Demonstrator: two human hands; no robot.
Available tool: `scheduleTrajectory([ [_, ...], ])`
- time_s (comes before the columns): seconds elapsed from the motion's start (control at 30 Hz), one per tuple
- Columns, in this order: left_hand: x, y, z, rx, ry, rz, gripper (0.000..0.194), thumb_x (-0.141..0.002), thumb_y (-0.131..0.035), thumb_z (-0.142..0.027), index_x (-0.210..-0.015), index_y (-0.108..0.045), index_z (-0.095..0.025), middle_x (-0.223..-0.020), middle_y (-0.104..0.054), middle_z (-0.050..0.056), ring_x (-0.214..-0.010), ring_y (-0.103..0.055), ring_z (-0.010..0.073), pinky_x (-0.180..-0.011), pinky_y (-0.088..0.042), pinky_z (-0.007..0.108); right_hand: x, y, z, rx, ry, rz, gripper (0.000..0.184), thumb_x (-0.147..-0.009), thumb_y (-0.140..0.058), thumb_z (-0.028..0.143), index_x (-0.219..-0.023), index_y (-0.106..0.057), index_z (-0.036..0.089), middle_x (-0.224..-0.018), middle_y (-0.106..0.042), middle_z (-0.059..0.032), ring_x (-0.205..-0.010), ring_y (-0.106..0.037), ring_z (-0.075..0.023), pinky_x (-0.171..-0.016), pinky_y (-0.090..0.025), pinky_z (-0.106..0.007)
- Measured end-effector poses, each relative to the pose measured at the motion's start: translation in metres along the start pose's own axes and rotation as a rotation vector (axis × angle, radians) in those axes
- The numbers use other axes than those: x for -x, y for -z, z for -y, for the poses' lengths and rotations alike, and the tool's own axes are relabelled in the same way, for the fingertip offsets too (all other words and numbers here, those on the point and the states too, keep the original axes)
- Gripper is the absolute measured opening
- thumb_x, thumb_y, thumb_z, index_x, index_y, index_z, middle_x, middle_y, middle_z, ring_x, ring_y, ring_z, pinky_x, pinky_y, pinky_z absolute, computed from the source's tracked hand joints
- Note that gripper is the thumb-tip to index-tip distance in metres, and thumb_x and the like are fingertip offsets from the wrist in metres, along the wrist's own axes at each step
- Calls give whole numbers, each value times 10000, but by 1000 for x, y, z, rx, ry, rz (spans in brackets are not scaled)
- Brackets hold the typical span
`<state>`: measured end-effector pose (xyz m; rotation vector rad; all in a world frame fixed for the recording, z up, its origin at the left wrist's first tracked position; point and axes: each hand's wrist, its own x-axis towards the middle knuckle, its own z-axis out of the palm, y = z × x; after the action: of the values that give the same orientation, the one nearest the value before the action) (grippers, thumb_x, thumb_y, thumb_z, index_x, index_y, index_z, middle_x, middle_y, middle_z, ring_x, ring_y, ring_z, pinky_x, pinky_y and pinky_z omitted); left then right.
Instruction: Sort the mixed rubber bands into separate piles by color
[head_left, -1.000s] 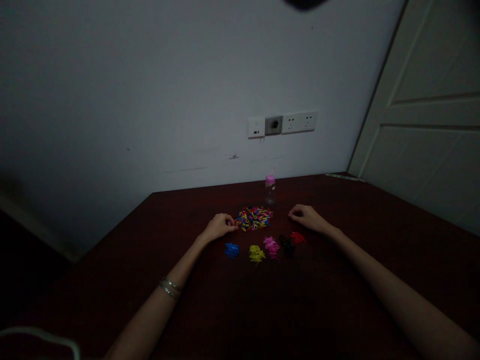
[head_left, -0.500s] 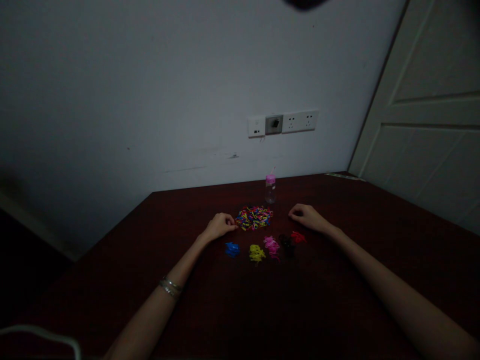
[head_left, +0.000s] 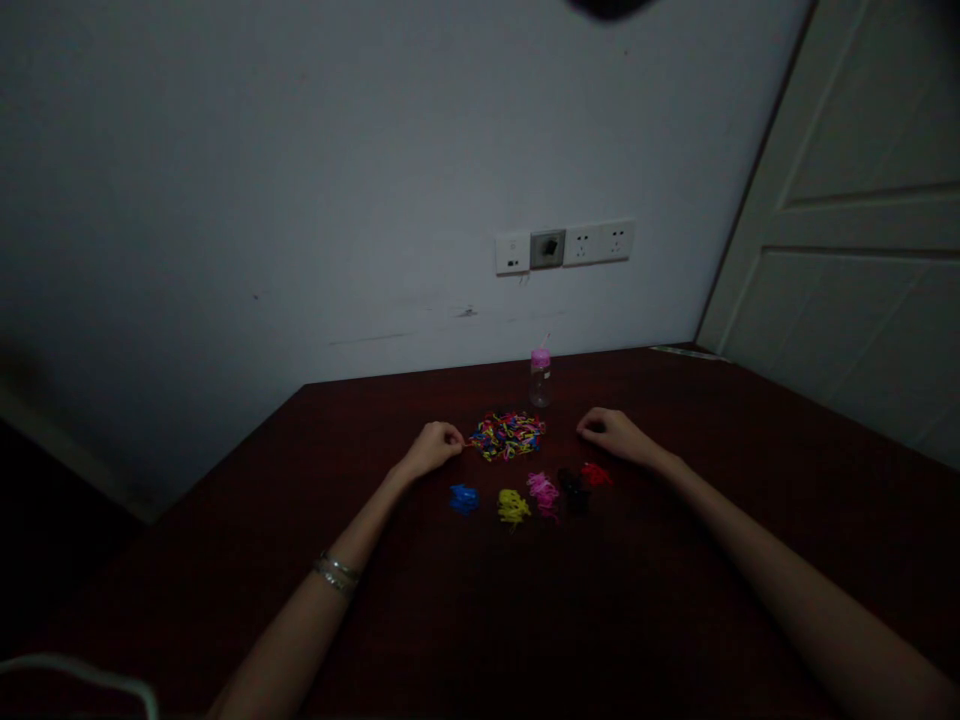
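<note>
A mixed pile of small colored rubber bands (head_left: 508, 435) lies on the dark reddish table. At its left edge, my left hand (head_left: 433, 447) has thumb and fingertips pinched on a thin reddish rubber band (head_left: 467, 445). My right hand (head_left: 611, 434) rests on the table to the right of the pile, fingers curled in and nothing visible in them. Nearer me are sorted heaps: blue bands (head_left: 464, 499), yellow bands (head_left: 513, 507), pink bands (head_left: 543, 493), black bands (head_left: 574, 489) and red bands (head_left: 596, 474).
Behind the pile stands a clear bottle (head_left: 540, 386) with a pink lid. The table (head_left: 360, 400) meets a wall with a row of sockets (head_left: 581, 246). A pale door (head_left: 847, 260) is at the right. A white cable (head_left: 82, 668) curves at lower left.
My left hand has drawn slightly left, away from the pile, and a thin reddish band now shows at its fingertips. My right hand has stayed put.
</note>
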<state>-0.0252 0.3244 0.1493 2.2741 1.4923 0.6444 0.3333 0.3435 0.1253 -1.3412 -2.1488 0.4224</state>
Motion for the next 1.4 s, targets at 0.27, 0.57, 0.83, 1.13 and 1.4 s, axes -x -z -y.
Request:
scheduleTrajectory([
  [0.27, -2, 9, 1, 53, -71, -85, 184, -758, -474, -229, -765, -622, -120, -766, -623, 52, -718, -544, 153, -662, -410, 240, -1, -1, -3, -17, 8, -10, 135, -716, -545, 204, -751, -672, 172, -846, -638, -62, -785, -601, -193, -733, -471, -300],
  [0.57, -1, 10, -6, 97, -84, -172, 160, -797, -444, -243, -769, -560, -136, -764, -574, 32, -723, -511, 145, -684, -401, 243, 0, 0, -1, -9, 18, -9, 146, -725, -536, 215, -761, -669, 168, -850, -638, -60, -790, -601, -194, -739, -468, -297],
  [0.83, 4, 11, -33, 199, -147, -124, 141, -806, -463, -241, -788, -555, -135, -808, -567, 40, -783, -512, 150, -737, -407, 257, 1, 6, 37, -37, 140, -75, 151, -777, -520, 248, -781, -656, 182, -845, -618, -60, -809, -577, -192, -776, -456, -332],
  [1.13, 15, -2, -70, 321, -245, 10, 144, -814, -479, -241, -760, -562, -136, -802, -521, 32, -754, -491, 135, -693, -401, 240, 16, -7, 114, -216, 395, -88, 173, -777, -588, 303, -922, -665, 247, -962, -570, -56, -908, -539, -187, -803, -450, -358],
  [1.4, 19, -8, -81, 371, -260, 105, 150, -821, -476, -255, -752, -545, -142, -810, -512, 33, -760, -475, 137, -690, -393, 235, 18, -15, 122, -218, 455, -32, 121, -783, -592, 295, -801, -684, 219, -921, -589, -55, -897, -539, -184, -814, -429, -348],
])
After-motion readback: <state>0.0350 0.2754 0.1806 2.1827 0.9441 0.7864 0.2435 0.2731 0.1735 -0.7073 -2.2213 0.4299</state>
